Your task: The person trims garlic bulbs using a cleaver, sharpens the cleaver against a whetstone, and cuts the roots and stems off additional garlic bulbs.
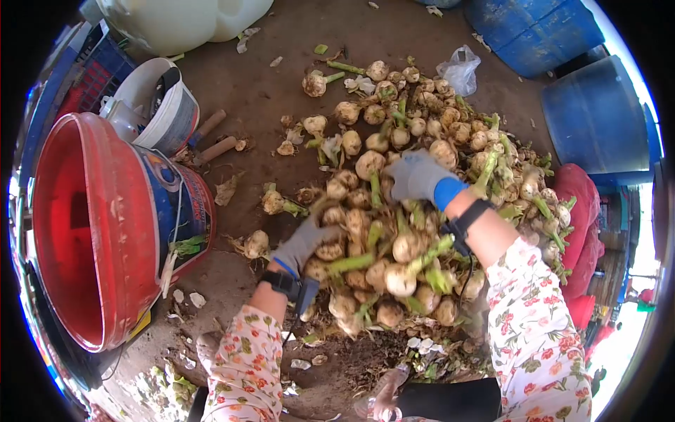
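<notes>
Brown floor (271, 91), littered with loose skins; bulbs (401, 280) heaped directly on it, in front of me. Working surface is the ground itself, probably because the heap spreads too wide for a bench.

Far left: red bucket (116, 211), wide mouth tilted towards my side, presumably for easy reach. Just beyond it, white bucket (187, 118) with small items inside, likely grouped there to be out of the dirt. Two rods (214, 149) lie beside the buckets, clear of the heap.

Left hand (299, 243): gloved, at the near left edge of the heap, fingers curved against bulbs. Blur hides the contact; I cannot tell whether it grips one. Placement at the edge would check round bulbs from rolling outward.

Right hand (418, 177): gloved, back upward, farther into the heap, fingers bent down over bulbs. Grip cannot be confirmed; fingertips hidden. Between both hands, bulbs lie with green stalks (351, 263) pointing various ways, soil on many. Gloves probably guard against that grit.

Beyond the heap, clear bag (460, 70), crumpled. Right: red sack (580, 228) beside the heap, blue barrels (594, 116) behind, apparently set back to leave floor room.
</notes>
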The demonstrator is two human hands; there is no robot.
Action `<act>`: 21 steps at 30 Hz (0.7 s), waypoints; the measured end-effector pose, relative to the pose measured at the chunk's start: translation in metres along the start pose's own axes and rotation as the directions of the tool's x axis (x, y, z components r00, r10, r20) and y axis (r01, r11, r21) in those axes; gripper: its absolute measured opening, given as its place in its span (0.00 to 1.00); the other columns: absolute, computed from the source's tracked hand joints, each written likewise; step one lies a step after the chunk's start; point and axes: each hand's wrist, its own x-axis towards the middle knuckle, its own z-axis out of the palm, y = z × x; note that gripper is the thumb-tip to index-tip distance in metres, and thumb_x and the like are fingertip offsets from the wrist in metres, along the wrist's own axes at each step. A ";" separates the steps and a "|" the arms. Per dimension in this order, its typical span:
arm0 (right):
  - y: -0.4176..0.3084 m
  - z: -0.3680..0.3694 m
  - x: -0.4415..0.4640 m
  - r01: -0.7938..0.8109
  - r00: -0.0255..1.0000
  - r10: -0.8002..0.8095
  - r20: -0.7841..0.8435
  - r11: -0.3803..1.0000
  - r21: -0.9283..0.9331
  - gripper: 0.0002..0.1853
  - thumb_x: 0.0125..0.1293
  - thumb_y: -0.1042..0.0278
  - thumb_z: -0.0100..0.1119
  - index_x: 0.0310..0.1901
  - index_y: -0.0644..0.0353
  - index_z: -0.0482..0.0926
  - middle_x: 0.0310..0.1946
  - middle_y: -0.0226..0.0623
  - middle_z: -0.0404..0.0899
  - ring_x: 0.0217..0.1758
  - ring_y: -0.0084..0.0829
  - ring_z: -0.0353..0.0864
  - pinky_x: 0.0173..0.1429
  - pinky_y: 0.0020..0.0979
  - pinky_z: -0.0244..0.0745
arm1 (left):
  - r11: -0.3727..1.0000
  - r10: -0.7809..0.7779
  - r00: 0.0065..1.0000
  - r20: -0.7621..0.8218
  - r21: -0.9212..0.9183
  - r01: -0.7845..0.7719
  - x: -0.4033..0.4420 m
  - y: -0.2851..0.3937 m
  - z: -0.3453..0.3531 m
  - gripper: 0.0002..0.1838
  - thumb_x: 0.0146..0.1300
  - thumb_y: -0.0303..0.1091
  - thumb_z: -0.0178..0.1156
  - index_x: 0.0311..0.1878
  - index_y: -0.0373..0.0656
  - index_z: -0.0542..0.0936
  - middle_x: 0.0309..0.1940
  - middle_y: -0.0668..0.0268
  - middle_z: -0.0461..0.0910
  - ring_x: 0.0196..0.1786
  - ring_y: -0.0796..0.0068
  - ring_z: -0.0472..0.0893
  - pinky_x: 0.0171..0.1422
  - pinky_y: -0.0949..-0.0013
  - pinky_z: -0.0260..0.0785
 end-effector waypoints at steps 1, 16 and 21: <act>-0.011 0.005 -0.008 0.013 1.000 -0.013 0.019 1.000 -0.028 0.27 0.59 0.54 0.51 0.61 0.53 0.72 0.55 0.44 0.76 0.63 0.43 0.70 0.67 0.40 0.62 | 0.998 -0.052 0.998 0.030 -0.031 0.053 -0.014 -0.003 0.007 0.49 0.44 0.43 0.75 0.69 0.49 0.60 0.68 0.55 0.59 0.68 0.57 0.62 0.72 0.59 0.56; -0.088 0.129 -0.180 0.039 0.999 -0.034 -0.028 0.983 0.180 0.31 0.53 0.58 0.60 0.61 0.50 0.68 0.43 0.37 0.78 0.55 0.41 0.70 0.59 0.45 0.66 | 0.645 -0.035 0.921 0.387 0.713 -0.275 -0.169 -0.054 0.140 0.43 0.52 0.52 0.63 0.69 0.45 0.61 0.68 0.36 0.47 0.70 0.39 0.56 0.72 0.57 0.57; -0.082 0.112 -0.196 0.333 0.820 -0.371 0.436 0.928 0.164 0.33 0.59 0.48 0.56 0.65 0.50 0.66 0.46 0.40 0.79 0.55 0.39 0.74 0.56 0.44 0.71 | 0.597 -0.431 0.755 0.494 0.784 -0.173 -0.138 0.020 0.042 0.27 0.57 0.49 0.60 0.57 0.46 0.75 0.49 0.54 0.77 0.55 0.54 0.74 0.58 0.56 0.68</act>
